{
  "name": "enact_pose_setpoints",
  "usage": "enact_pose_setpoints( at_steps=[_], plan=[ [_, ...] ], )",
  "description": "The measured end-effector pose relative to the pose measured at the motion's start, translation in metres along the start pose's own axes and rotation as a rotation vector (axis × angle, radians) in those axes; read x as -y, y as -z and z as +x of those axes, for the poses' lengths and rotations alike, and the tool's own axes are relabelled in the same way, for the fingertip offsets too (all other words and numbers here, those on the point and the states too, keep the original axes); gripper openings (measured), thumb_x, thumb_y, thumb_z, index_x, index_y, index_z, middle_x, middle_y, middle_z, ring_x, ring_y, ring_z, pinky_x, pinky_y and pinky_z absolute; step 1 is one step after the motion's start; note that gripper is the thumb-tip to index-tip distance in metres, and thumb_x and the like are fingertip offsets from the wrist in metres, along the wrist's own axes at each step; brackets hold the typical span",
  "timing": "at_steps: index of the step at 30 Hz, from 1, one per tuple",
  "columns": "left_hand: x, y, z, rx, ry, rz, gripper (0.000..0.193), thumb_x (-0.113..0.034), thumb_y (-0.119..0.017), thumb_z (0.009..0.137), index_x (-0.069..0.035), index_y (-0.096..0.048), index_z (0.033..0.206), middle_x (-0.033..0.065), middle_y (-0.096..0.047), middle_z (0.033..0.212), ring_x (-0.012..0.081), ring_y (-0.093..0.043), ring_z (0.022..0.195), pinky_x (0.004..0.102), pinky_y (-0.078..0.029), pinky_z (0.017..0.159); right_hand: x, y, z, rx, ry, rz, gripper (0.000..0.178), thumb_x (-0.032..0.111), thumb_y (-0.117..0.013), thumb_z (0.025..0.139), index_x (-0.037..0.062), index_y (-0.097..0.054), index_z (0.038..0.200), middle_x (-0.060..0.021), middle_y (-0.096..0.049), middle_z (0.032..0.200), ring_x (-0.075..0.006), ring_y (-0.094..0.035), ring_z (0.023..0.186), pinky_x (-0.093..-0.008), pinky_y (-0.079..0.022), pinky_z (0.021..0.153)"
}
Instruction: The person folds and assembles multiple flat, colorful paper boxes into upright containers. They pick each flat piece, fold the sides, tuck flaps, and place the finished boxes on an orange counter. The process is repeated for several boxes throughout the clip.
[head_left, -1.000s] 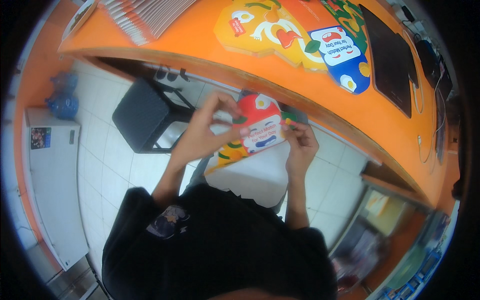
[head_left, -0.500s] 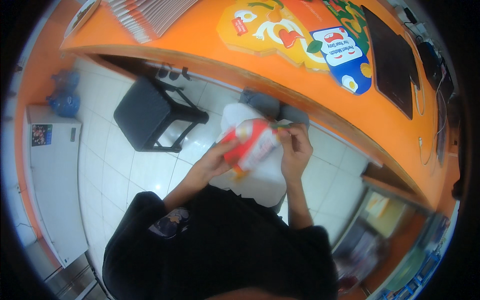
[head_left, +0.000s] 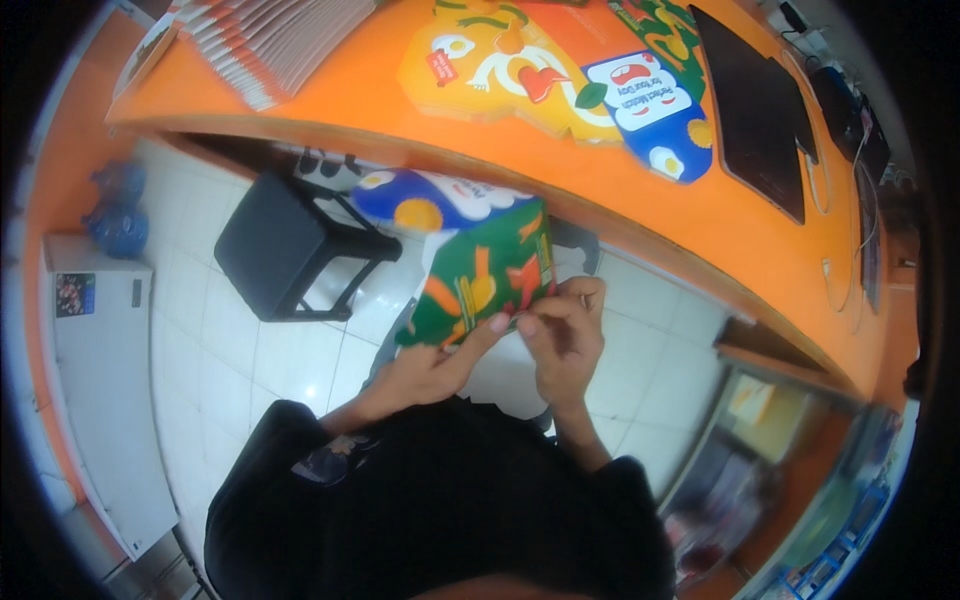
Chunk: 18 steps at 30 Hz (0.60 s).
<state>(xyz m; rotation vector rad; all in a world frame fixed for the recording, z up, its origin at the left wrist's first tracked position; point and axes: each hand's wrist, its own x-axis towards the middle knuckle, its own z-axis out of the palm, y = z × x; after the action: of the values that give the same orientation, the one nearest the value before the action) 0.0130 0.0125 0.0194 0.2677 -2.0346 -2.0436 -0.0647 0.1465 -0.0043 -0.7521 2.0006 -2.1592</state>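
In front of my lap is a printed cardboard piece with a green panel (head_left: 470, 265) showing orange and yellow pictures. Joined to or lying behind its far edge is a blue panel (head_left: 450, 205) with an egg and a cracker on it. My left hand (head_left: 435, 370) grips the near edge of the green panel, thumb on top and fingers hidden beneath. At the near right corner my right hand (head_left: 570, 340) pinches the card, its thumb close to the left thumb. Whether the two panels are one sheet I cannot tell.
Printed die-cut cards (head_left: 520, 75) and a black tablet (head_left: 755, 115) lie on the orange table (head_left: 340, 110), beside stacked flat packs (head_left: 265, 50). A black stool (head_left: 275, 240) stands left. Farther off are a white fridge (head_left: 105, 390) and blue water jugs (head_left: 118, 215).
The piece that was blurred, with red and white showing, now has its green and blue printed faces up. My right hand has moved down and left, closer to my left.
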Motion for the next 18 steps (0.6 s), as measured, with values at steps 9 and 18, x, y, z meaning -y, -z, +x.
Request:
enact_pose_setpoints(
  at_steps=[9, 18],
  plan=[
    [-0.009, -0.006, 0.002, 0.032, 0.163, -0.036, 0.028, -0.011, -0.054, 0.093, 0.0, -0.052, 0.119, 0.0098, -0.061, 0.111, 0.0156, -0.058, 0.1, 0.0292, -0.048, 0.084, -0.006, -0.012, 0.004, -0.032, -0.039, 0.206, 0.017, -0.007, -0.067, 0.076, 0.0027, -0.054, 0.08, -0.0105, -0.038, 0.121, -0.0124, -0.048, 0.098, -0.0289, -0.043, 0.089],
    [-0.01, 0.009, 0.01, 0.147, -0.124, 0.285, 0.03, -0.009, -0.06, 0.09, 0.0, -0.056, 0.118, 0.0061, -0.065, 0.097, 0.0108, -0.059, 0.086, 0.0236, -0.046, 0.071, -0.018, 0.0, 0.009, 0.049, -0.056, 0.31, 0.045, -0.003, -0.08, 0.068, 0.0057, -0.049, 0.1, -0.0028, -0.039, 0.1, -0.0108, -0.048, 0.094, -0.0222, -0.041, 0.071]
  ],
)
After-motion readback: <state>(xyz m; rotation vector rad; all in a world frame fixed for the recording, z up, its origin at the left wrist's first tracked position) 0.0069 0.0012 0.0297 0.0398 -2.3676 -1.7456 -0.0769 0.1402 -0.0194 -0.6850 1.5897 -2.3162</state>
